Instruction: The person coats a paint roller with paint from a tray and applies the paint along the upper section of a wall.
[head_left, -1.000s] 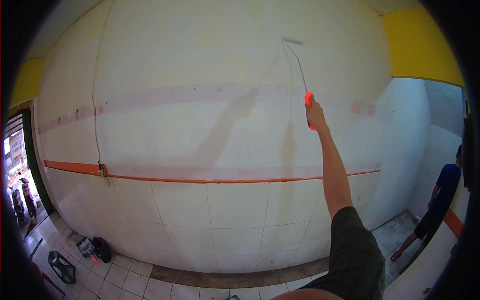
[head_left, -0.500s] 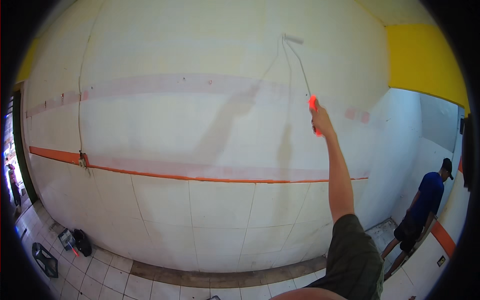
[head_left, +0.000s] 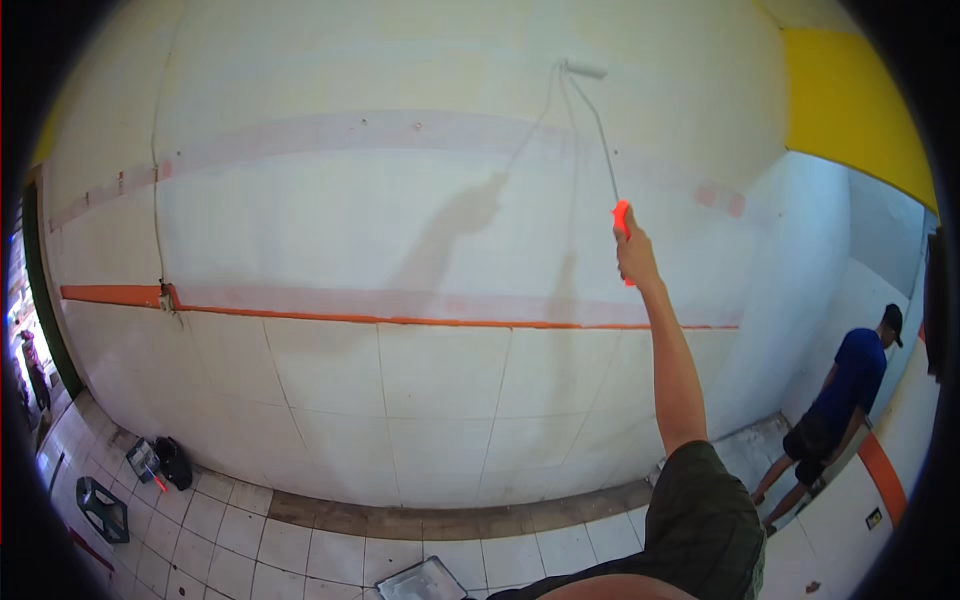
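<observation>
My right hand (head_left: 636, 252) is wrapped round the bright red-orange handle of a paint roller (head_left: 586, 70), with the arm stretched up and forward. From the handle a thin bent metal rod runs up to a small pale roller sleeve. The sleeve is at the upper white wall (head_left: 350, 220), above a faint pinkish band; shadows of the arm and roller fall to its left. Whether the sleeve presses on the wall is hard to tell. My left hand is out of view.
Below an orange stripe (head_left: 420, 321) the wall is tiled. A paint tray (head_left: 420, 582) lies on the floor at the lower edge. At left are a dark stool (head_left: 102, 510), another tray (head_left: 143, 460) and a black bucket (head_left: 174, 464). A person in blue (head_left: 845, 385) stands at right.
My right hand and the roller have moved down a little along the wall. The view has tipped downward, bringing the floor tray into sight.
</observation>
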